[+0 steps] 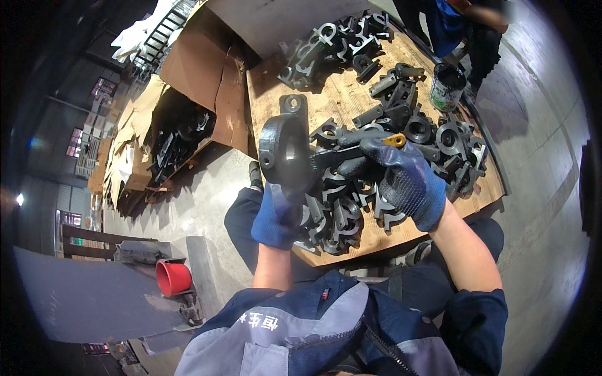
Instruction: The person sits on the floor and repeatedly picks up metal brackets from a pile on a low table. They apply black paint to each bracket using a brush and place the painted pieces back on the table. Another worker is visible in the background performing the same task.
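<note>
My left hand [276,216], in a blue glove, grips the lower end of a dark metal bracket [274,139] and holds it up. The bracket has a wide round opening and a flat lug with a hole at its top. In my right hand [411,182], gloved in blue and dark grey, is a paint brush [342,152] with a yellow handle end. Its dark bristles point left and are at the bracket's right side; I cannot tell whether they touch. Below and behind both hands, many similar metal brackets [335,222] lie on a wooden board [338,100].
A paint can [446,88] with dark contents stands at the board's right edge. Beyond it, another person [467,31] in dark clothes is partly visible. More brackets [313,53] are heaped at the far end. A torn cardboard box [207,81] and a red bucket [174,277] are at left.
</note>
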Demonstrator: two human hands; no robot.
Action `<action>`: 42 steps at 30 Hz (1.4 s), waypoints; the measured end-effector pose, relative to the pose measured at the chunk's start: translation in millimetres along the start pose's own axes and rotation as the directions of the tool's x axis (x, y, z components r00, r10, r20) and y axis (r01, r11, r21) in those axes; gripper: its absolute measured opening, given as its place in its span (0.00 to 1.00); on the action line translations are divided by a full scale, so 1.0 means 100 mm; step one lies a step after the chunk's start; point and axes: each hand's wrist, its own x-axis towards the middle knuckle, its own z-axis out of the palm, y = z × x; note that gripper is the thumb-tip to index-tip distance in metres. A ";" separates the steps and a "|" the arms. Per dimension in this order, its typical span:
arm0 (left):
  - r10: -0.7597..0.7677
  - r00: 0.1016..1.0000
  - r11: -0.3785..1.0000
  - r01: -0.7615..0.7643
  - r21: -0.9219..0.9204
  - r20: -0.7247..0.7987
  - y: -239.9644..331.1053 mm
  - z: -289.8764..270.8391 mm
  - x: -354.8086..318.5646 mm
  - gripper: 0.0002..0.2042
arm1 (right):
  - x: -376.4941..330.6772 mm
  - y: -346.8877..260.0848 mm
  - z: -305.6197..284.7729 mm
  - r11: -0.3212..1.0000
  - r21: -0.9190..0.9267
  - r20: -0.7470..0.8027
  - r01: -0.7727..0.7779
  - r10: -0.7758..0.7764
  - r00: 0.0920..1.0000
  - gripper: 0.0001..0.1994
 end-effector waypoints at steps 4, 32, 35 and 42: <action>-0.024 1.000 0.995 0.025 -0.097 0.016 -0.03 -0.02 0.01 0.12 | -0.01 0.15 -0.03 0.994 -0.031 0.070 0.108 -0.105 0.992 0.21; 0.575 0.818 0.348 -0.233 0.908 -0.010 -0.53 -0.63 0.24 0.20 | -0.02 -0.23 -0.66 0.989 0.133 -0.356 0.069 -0.017 0.934 0.17; 0.560 0.829 0.235 -0.179 0.955 0.017 -0.63 -0.81 0.25 0.20 | -0.04 -0.24 -0.76 0.948 -0.318 -0.369 0.019 -0.142 0.918 0.17; 0.364 0.925 0.558 -0.127 0.820 -0.105 -0.76 -0.97 0.11 0.19 | 0.11 -0.13 -0.40 0.460 -0.880 -0.279 -0.116 -0.302 0.911 0.22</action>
